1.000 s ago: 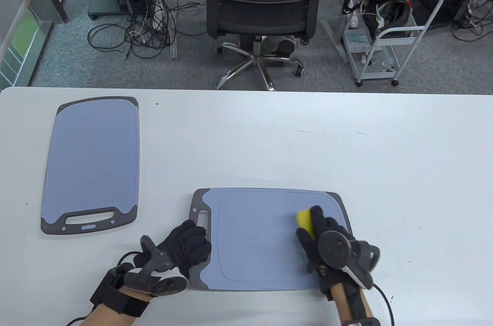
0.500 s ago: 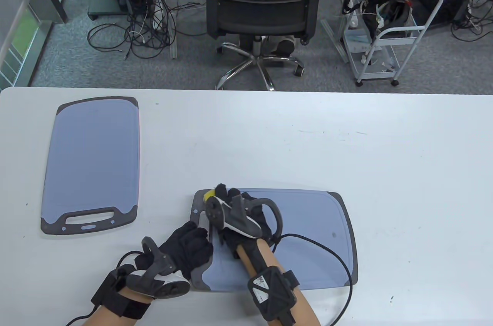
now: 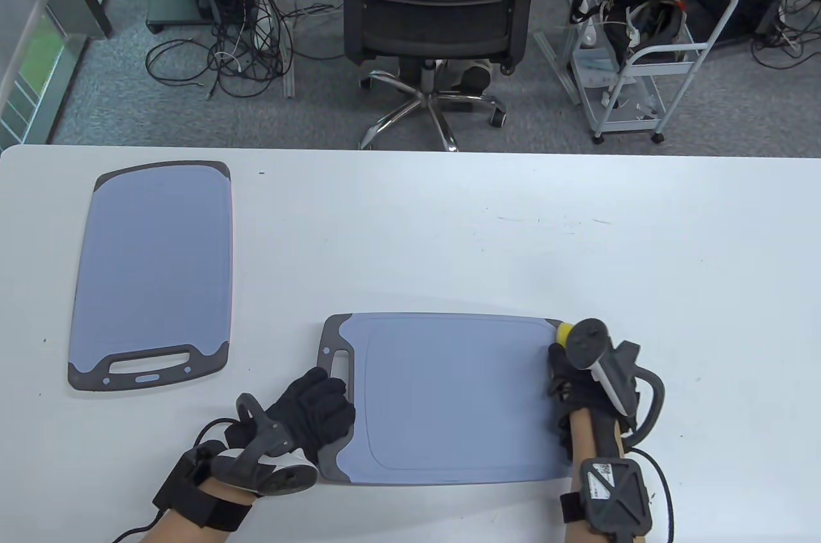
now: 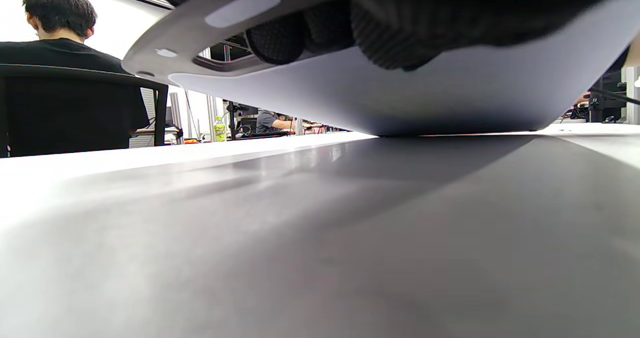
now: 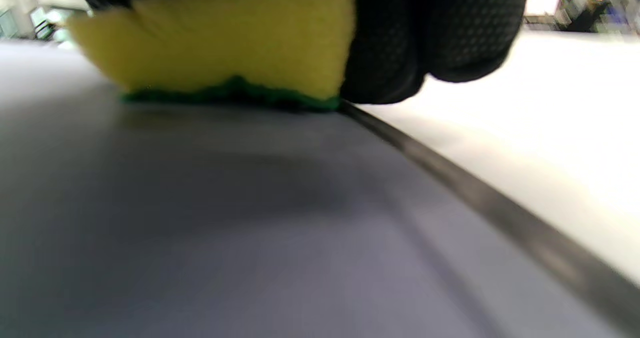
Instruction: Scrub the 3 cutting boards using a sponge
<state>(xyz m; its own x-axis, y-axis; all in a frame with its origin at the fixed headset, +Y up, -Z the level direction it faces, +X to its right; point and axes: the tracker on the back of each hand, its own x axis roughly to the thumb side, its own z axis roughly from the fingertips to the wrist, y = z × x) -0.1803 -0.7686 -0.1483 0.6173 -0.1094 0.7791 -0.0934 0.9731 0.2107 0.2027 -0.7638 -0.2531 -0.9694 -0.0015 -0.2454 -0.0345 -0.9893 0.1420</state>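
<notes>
A blue-grey cutting board [image 3: 449,395] with a dark rim lies near the table's front edge, handle to the left. My left hand [image 3: 317,405] holds its handle end with curled fingers [image 4: 390,43]. In the left wrist view that end of the board [image 4: 450,93] is tilted up off the table. My right hand [image 3: 561,354] grips a yellow sponge [image 3: 564,333] with a green underside [image 5: 225,43]. It presses the sponge on the board's far right corner [image 5: 200,228], right by the rim. A second, similar board [image 3: 154,267] lies flat at the left.
The white table [image 3: 513,235] stretches wide behind and to the right of the near board. Beyond its far edge stand an office chair [image 3: 436,4] and a white cart [image 3: 641,56]. A cable trails from my right wrist [image 3: 664,498].
My right hand swept the sponge from the board's right side to its far left corner by the handle, then back to the far right corner. My left hand stayed at the handle end.
</notes>
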